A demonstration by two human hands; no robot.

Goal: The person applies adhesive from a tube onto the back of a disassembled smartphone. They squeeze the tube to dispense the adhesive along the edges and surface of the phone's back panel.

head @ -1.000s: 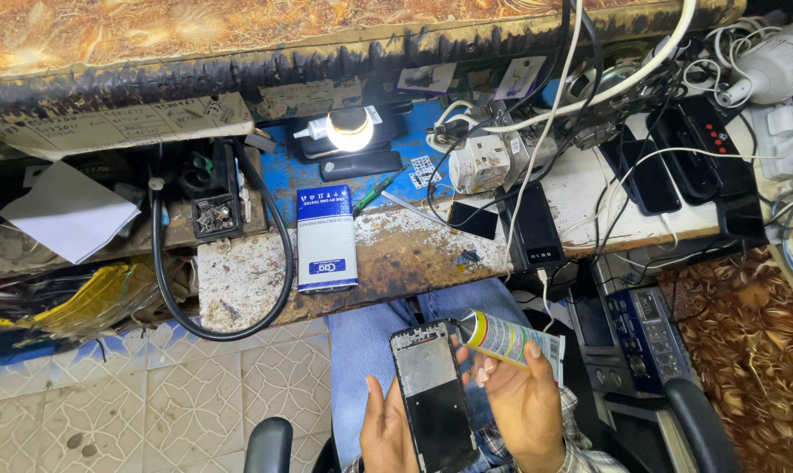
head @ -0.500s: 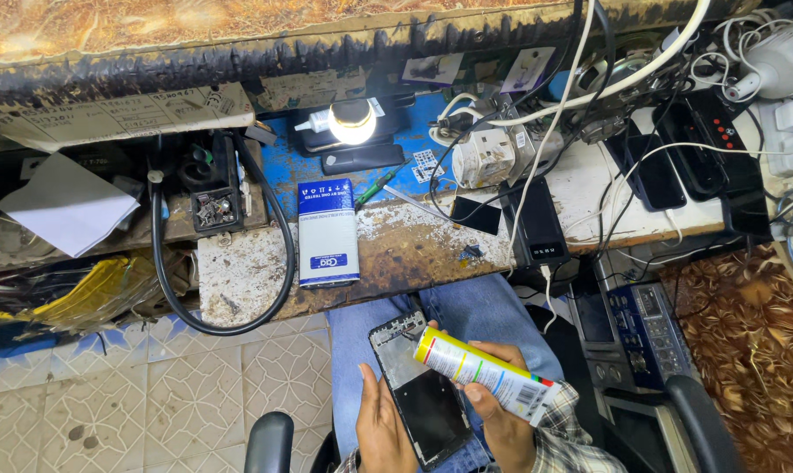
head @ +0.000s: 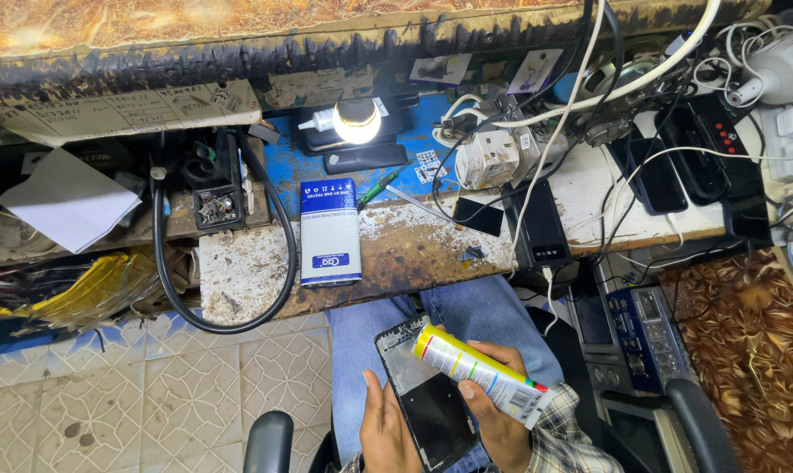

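Over my lap, my left hand (head: 386, 429) holds an opened phone frame (head: 424, 398), dark and rectangular, by its left edge. My right hand (head: 500, 412) grips a yellow glue tube (head: 480, 375) with coloured stripes. The tube lies tilted across the phone, its white nozzle pointing up-left near the frame's top right edge. My jeans-clad legs (head: 467, 308) show beneath the phone.
A worn workbench (head: 396, 250) carries a blue-and-white box (head: 330, 231), a lit lamp (head: 355, 121), a green screwdriver (head: 375, 187), tweezers (head: 418, 204), a black phone (head: 544, 224), tangled cables and chargers (head: 589, 105). A black hose (head: 278, 254) loops at left. Tiled floor (head: 107, 394) lies below.
The glue tube has swung from pointing at the phone's right side to lying tilted across it, nozzle up-left. The phone frame shifted slightly lower in view.
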